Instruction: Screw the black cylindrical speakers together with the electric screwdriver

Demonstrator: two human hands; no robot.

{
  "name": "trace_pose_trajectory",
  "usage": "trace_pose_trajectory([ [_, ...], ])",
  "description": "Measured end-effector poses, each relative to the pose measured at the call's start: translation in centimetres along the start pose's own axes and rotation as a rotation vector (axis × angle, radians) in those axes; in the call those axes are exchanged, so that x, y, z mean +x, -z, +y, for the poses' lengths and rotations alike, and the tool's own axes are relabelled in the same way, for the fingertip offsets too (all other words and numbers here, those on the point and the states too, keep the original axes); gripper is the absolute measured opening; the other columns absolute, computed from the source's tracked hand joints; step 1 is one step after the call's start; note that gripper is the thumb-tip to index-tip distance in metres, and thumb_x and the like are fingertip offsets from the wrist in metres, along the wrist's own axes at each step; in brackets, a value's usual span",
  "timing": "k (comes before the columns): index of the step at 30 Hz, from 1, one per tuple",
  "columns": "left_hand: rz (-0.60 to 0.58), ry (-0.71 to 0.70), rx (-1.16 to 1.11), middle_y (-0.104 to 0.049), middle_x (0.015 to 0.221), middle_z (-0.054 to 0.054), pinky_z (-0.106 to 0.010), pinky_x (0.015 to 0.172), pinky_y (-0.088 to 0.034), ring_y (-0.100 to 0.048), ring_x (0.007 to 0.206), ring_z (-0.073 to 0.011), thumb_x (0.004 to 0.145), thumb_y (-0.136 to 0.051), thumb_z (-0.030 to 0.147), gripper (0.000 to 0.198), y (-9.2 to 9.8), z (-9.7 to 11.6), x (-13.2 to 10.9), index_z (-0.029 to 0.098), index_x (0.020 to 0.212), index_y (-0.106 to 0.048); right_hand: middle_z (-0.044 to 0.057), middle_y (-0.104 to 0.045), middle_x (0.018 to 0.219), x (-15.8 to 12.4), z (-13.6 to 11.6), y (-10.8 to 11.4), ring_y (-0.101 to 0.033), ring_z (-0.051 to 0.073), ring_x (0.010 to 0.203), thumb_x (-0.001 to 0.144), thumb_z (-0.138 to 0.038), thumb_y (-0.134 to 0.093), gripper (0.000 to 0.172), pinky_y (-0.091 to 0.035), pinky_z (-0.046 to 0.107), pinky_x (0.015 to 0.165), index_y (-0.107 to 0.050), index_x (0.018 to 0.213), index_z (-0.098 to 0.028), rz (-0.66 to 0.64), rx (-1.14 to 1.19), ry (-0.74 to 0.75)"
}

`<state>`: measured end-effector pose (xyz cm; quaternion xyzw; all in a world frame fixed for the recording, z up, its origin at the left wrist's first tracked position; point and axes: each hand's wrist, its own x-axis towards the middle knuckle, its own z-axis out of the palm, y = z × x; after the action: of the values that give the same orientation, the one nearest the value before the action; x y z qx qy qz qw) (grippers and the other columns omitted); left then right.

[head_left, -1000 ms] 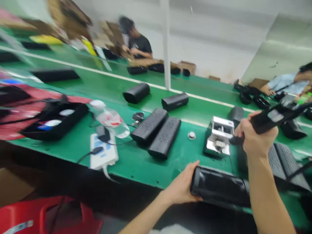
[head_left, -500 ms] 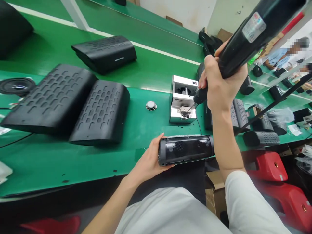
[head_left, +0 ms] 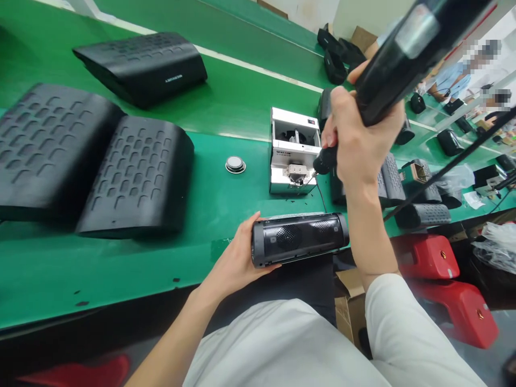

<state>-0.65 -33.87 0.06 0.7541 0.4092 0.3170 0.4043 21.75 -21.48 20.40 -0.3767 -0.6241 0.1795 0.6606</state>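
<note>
My left hand (head_left: 237,260) grips the left end of a black cylindrical speaker (head_left: 300,239) lying at the table's front edge. Raised at the right, my right hand (head_left: 360,140) is wrapped round a black power screwdriver (head_left: 391,70), its tip pointing down and left beside the silver screw feeder (head_left: 294,153). A small round silver-rimmed part (head_left: 235,164) lies left of the feeder.
Large black ridged housings (head_left: 139,172) stand on the green table (head_left: 153,269) at the left, another (head_left: 145,70) behind them. More housings line the right, above red stools (head_left: 427,257). People sit in the far right background.
The view has shifted, so the table items appear further left and higher. The screwdriver's tip has moved from the feeder's front block to its right side. The left hand keeps its hold.
</note>
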Motion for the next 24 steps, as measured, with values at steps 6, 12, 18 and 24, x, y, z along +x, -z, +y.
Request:
trace_pose_trajectory([
  [6,0.025,-0.019,0.051,-0.058,0.165,-0.019,-0.065,0.123,-0.058,-0.064,0.151,-0.0444,0.089,-0.091,0.046,0.116,-0.2,-0.8,-0.1,0.032,0.176,-0.016,-0.010,-0.042,0.060,-1.0,-5.2,4.4,-0.035,0.013,0.042,0.090,-0.021,-0.075,0.018,-0.028,0.032,0.043,-0.064,0.100,-0.031,0.154,-0.020,0.169],
  [12,0.063,-0.024,0.037,-0.062,0.162,-0.016,-0.068,0.119,-0.061,-0.068,0.147,-0.0458,0.094,-0.082,0.050,0.105,-0.3,-0.8,-0.4,0.034,0.176,-0.020,-0.011,-0.037,0.057,-1.9,-6.4,7.5,-0.035,0.011,0.036,0.084,-0.016,-0.079,0.021,-0.022,0.029,0.038,-0.070,0.098,-0.028,0.264,-0.061,0.187],
  [18,0.064,-0.017,0.017,-0.063,0.161,-0.014,-0.070,0.120,-0.060,-0.069,0.146,-0.0467,0.092,-0.082,0.054,0.106,-0.2,-0.8,-0.4,0.037,0.176,-0.020,-0.011,-0.043,0.059,-2.6,-6.0,7.9,-0.043,0.011,0.038,0.085,-0.018,-0.080,0.019,-0.036,0.030,0.037,-0.067,0.095,-0.027,0.195,-0.029,0.061],
  [24,0.077,0.013,0.035,-0.064,0.157,-0.015,-0.062,0.119,-0.062,-0.074,0.139,-0.0419,0.083,-0.092,0.049,0.109,-1.1,-2.5,-0.6,0.034,0.170,-0.029,-0.013,-0.053,0.061,-5.0,-3.1,8.3,-0.048,0.009,0.039,0.089,-0.013,-0.080,0.020,-0.046,0.023,0.039,-0.066,0.097,-0.024,0.133,0.018,-0.069],
])
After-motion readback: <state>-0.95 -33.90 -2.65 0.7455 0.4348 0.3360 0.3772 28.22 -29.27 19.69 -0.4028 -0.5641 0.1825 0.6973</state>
